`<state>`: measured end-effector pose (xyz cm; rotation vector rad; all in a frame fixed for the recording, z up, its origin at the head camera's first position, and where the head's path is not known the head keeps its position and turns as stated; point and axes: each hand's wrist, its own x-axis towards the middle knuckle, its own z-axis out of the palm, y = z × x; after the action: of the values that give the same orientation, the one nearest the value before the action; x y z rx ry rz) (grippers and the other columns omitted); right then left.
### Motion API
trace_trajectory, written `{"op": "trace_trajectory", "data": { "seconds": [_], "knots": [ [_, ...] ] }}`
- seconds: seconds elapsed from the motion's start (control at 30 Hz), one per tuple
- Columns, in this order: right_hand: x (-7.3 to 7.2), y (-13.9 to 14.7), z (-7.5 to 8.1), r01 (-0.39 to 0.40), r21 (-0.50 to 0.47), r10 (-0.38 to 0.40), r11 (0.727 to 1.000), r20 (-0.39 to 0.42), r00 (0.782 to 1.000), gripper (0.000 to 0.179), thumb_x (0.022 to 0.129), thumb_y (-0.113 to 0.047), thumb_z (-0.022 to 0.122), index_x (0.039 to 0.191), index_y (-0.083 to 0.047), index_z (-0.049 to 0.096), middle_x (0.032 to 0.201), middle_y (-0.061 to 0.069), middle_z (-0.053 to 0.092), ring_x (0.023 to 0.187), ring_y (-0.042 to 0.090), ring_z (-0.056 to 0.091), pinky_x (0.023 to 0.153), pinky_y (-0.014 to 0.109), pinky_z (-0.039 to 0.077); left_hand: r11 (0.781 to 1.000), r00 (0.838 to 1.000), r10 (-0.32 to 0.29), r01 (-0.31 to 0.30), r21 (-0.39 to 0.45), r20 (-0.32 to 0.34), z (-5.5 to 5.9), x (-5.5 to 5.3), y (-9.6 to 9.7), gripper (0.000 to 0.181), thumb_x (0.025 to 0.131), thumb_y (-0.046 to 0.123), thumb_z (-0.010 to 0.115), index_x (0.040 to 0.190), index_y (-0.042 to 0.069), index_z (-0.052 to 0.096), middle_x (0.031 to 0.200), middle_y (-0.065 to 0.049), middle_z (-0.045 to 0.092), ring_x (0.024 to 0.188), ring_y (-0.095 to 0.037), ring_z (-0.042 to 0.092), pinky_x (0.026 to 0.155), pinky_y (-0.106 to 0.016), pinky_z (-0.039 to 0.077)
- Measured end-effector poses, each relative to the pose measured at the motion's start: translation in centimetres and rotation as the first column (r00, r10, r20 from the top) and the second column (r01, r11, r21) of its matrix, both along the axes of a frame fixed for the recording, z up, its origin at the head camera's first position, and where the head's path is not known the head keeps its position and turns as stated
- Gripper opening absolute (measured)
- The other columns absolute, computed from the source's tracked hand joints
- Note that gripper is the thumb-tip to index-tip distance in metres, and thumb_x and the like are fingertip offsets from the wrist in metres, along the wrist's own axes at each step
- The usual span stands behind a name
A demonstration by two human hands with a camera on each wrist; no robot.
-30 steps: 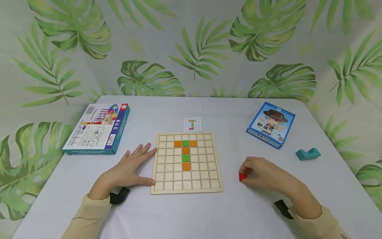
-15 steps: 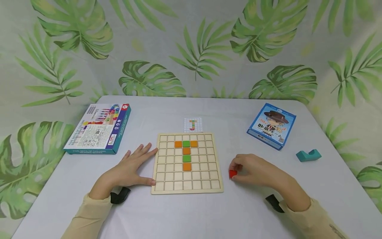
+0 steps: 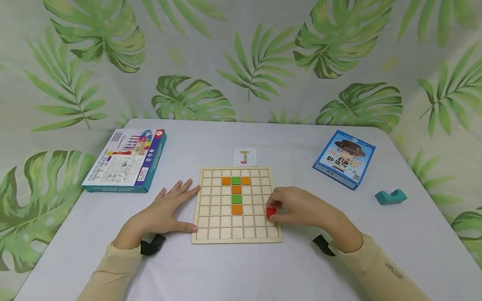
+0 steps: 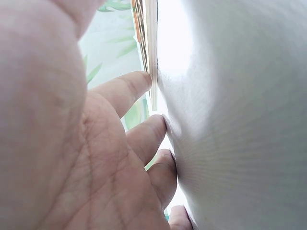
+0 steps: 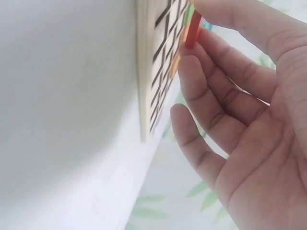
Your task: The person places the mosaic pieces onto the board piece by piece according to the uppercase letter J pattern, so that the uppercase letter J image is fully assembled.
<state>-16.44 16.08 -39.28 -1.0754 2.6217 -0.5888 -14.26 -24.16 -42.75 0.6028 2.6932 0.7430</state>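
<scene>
My right hand [image 3: 303, 209] pinches a small red square tile [image 3: 270, 213] between thumb and fingertips, over the right side of a wooden grid board [image 3: 218, 238]. In the right wrist view the red tile [image 5: 193, 29] shows edge-on between the fingers. My left hand [image 3: 165, 213] lies spread on the table, its thumb and index fingertip touching the board's left edge. Orange and green tiles form a T on the board: a green tile [image 3: 236, 180] tops the stem, with an orange tile [image 3: 226, 181] to its left, and an orange tile [image 3: 237, 209] ends it at the bottom.
A small printed pattern card [image 3: 245, 157] lies just behind the board. At the left back is a flat game box [image 3: 124, 161]. A blue game box [image 3: 344, 159] and a teal notched block [image 3: 390, 197] lie to the right. A leaf-print cloth [image 3: 256, 62] hangs behind the table.
My right hand has moved left with the red tile, from the bare table to over the board's right columns. My left hand stays at the board's left edge.
</scene>
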Motion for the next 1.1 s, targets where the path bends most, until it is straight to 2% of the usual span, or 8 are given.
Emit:
{"op": "trace_trajectory", "data": {
  "seconds": [0.3,0.63,0.87,1.1],
  "knots": [
    [-0.6,-3.3,0.4,-0.03,0.034,0.029,0.999,0.01,1.0,0.015,0.094,-0.025,0.084,0.104,-0.016,0.078,0.095,-0.005,0.067,0.087,0.012,0.059,0.077,0.023,0.054,1.0,1.0,-0.01,0.01,-0.006,-0.008,0.0,-0.2,0.0,0.113,0.08,0.063,0.087,0.171,0.023,0.032,0.181,-0.017,0.018,0.166,-0.051,0.01,0.126,-0.081,0.003],
    [-0.9,-6.3,-0.5,-0.134,0.025,0.135,0.991,-0.03,0.99,0.016,0.093,-0.026,0.085,0.103,-0.015,0.08,0.091,-0.005,0.068,0.078,0.004,0.053,0.075,0.02,0.051,1.0,1.0,0.001,-0.001,0.001,0.002,0.0,0.0,0.1,0.114,0.079,0.063,0.088,0.17,0.023,0.033,0.18,-0.017,0.019,0.166,-0.051,0.01,0.126,-0.082,0.003],
    [-0.8,-7.3,-0.9,-0.185,0.037,0.187,0.982,-0.063,0.98,0.016,0.094,-0.025,0.084,0.107,-0.015,0.081,0.092,-0.007,0.068,0.077,0.001,0.052,0.076,0.019,0.05,1.0,1.0,0.002,-0.002,-0.001,0.0,0.0,0.0,0.1,0.114,0.079,0.062,0.089,0.17,0.023,0.034,0.18,-0.017,0.019,0.166,-0.051,0.01,0.125,-0.082,0.003],
    [-0.7,-7.9,-0.9,-0.195,0.057,0.198,0.979,-0.065,0.978,0.016,0.094,-0.027,0.085,0.106,-0.017,0.081,0.09,-0.007,0.066,0.078,0.003,0.05,0.075,0.02,0.048,1.0,1.0,-0.002,0.002,-0.001,-0.005,0.1,0.0,0.0,0.113,0.079,0.063,0.088,0.17,0.023,0.034,0.18,-0.017,0.019,0.166,-0.051,0.01,0.125,-0.082,0.004]
  ]
}}
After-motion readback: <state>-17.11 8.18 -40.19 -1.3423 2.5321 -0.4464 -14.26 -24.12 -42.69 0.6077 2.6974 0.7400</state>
